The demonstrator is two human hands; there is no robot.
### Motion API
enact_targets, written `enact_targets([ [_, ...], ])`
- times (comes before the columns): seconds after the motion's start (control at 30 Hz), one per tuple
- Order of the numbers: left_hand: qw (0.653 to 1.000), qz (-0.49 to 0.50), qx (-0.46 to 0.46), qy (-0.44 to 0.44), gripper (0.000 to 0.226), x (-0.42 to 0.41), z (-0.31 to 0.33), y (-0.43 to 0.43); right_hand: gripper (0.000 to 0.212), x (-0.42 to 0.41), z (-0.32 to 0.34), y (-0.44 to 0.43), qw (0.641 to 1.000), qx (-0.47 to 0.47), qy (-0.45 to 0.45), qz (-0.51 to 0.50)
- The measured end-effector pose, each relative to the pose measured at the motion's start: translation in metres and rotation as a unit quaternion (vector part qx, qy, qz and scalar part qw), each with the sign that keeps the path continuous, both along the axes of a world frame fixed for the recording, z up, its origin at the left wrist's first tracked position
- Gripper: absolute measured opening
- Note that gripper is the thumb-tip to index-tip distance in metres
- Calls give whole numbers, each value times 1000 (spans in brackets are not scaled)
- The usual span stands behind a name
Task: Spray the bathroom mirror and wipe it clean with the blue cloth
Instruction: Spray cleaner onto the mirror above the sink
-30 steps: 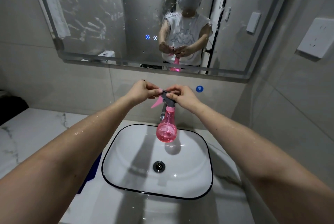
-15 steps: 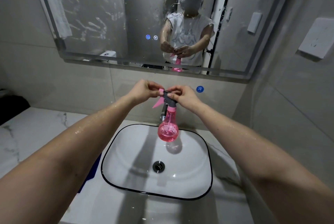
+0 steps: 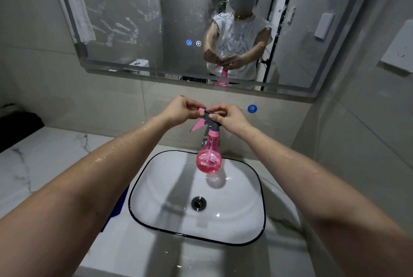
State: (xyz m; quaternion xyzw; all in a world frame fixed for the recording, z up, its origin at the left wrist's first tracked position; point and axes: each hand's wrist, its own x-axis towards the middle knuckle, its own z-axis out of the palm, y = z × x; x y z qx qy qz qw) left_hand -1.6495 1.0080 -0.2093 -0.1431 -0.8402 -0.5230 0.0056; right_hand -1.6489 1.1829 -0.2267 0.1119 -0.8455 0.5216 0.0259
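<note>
- Adjusting the spray bottle point(image 3: 209, 160), by the look of it: left hand point(image 3: 183, 109) pinching the pink nozzle tip point(image 3: 202, 110) between thumb and fingertips, right hand point(image 3: 230, 118) curled round the grey spray head point(image 3: 211, 120) just beside it, thumb pressed against its side.
- Hanging below both hands, pink, see-through and part-filled, neck up, with the round body over the basin point(image 3: 143, 220) and in front of the tap point(image 3: 203, 140); seemingly clear of both.
- Trigger point(image 3: 196, 126) untouched, sticking out down and to the left beneath the left hand's fingers.
- Most likely the setting-up part of the spraying step: twisting the nozzle to open it or change the spray; no telling which way.
- Mirror point(image 3: 134, 19) above and beyond the hands, smeared with hand-marks and beaded with drops, so plainly not yet wiped clean.
- Blue cloth point(image 3: 118, 205) down and to the left, under the left forearm, lying on the surface point(image 3: 44, 153) beside the basin and mostly hidden by that arm.
- Next, probably: letting go with the left hand, shifting the right hand's hold to bring a finger onto the trigger, then raising the bottle and aiming the nozzle at the glass.
- Calls for a firm hold: wet forearms, likely wet fingers, smooth plastic, so a slippery grip to be expected.
- After spraying, reaching down-left with the freed left hand for the cloth.
</note>
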Motion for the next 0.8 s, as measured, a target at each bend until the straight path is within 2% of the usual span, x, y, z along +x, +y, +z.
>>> enact_targets([
  [0.1,1000,3,6,-5,38,3,1,0,24,-1,-1,0,1000,3,-2,3],
  [0.2,997,-13,56,-53,61,2,-2,-2,24,-4,5,1,1000,-7,0,0],
  [0.27,995,-30,27,-87,73,1,-8,-3,23,-7,13,1,999,-35,13,-9],
  [0.37,987,-72,-34,-138,61,5,-17,-2,19,-10,26,-3,993,-105,59,-20],
  [0.47,985,-73,44,-152,82,4,-24,2,18,-9,34,-9,986,-136,92,-34],
  [0.53,983,-68,62,-157,90,2,-27,2,16,-10,38,-11,979,-167,102,-50],
  [0.63,984,-91,10,-152,77,4,-34,5,17,-15,46,-8,969,-215,103,-61],
  [0.8,995,-56,35,-78,59,7,-27,10,31,-19,57,-4,966,-234,104,-46],
])
